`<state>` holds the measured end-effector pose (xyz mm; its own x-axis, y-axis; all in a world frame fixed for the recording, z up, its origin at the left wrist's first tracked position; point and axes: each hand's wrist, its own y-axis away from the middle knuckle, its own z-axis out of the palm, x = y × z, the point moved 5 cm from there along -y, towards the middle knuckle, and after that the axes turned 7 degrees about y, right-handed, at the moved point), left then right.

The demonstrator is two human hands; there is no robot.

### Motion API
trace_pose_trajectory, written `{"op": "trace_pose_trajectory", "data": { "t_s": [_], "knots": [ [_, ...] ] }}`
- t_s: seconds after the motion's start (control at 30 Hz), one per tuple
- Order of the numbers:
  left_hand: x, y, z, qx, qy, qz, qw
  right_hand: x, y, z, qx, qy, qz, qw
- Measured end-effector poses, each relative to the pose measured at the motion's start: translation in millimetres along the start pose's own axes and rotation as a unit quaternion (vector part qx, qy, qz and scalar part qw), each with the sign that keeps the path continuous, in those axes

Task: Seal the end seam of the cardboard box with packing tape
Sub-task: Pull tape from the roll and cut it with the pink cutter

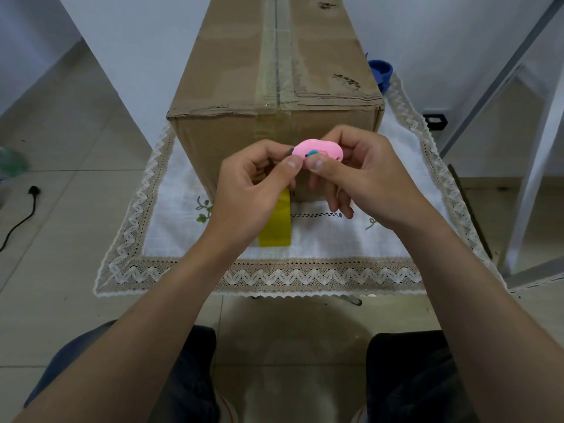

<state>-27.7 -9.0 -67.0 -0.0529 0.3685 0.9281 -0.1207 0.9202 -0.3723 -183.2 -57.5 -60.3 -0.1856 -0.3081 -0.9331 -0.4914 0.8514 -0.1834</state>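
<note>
The left hand (pixel 250 184) hides the far end of a glossy yellow tape strip (pixel 276 221), which lies just in front of the near end of the creased cardboard box (pixel 244 87), over a lace-edged white cloth (pixel 335 239). Both hands pinch a smooth oval pink cutter (pixel 317 151): the right hand (pixel 363 178) curls round its body, and the left thumb and forefinger close at its dark tip.

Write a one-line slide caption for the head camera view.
The left hand and right hand hold a pink cutter before the cardboard box, yellow tape just below them.
</note>
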Motion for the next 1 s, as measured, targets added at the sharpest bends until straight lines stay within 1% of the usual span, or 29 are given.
{"op": "trace_pose_trajectory", "data": {
  "t_s": [0.1, 0.23, 0.3, 0.4, 0.5, 0.57, 0.63, 0.73, 0.8, 0.9, 1.0],
  "knots": [
    [-3, 0, 1, -0.013, -0.009, -0.005, 1.0, -1, 3, 0, -0.05, -0.02, 0.007, 0.999],
    [-4, 0, 5, -0.045, -0.001, -0.009, 0.999, -2, 5, 2, -0.102, -0.01, -0.011, 0.995],
    [-2, -1, 5, -0.053, 0.0, -0.006, 0.999, -1, 5, 3, -0.097, -0.02, -0.022, 0.995],
    [1, -1, 5, -0.067, -0.014, -0.004, 0.998, -1, 3, 1, -0.061, -0.03, -0.044, 0.997],
    [5, 0, 6, -0.072, -0.039, 0.001, 0.997, -1, 1, 0, -0.023, -0.014, -0.057, 0.998],
    [6, 0, 1, -0.052, -0.067, 0.007, 0.996, -1, 0, 1, -0.001, 0.001, -0.062, 0.998],
    [1, 0, -9, -0.012, -0.089, 0.003, 0.996, -2, 0, 2, 0.01, 0.031, -0.07, 0.997],
    [-5, 3, -27, 0.05, -0.093, -0.02, 0.994, -2, 2, 6, -0.006, 0.098, -0.079, 0.992],
    [-7, 5, -37, 0.076, -0.105, -0.034, 0.991, 0, 2, 8, -0.015, 0.114, -0.077, 0.99],
    [-16, 9, -49, 0.082, -0.14, -0.072, 0.984, 2, 1, 7, -0.002, 0.144, -0.081, 0.986],
    [-31, 13, -55, 0.06, -0.156, -0.122, 0.978, 4, -3, 8, 0.007, 0.226, -0.109, 0.968]
  ]
}}
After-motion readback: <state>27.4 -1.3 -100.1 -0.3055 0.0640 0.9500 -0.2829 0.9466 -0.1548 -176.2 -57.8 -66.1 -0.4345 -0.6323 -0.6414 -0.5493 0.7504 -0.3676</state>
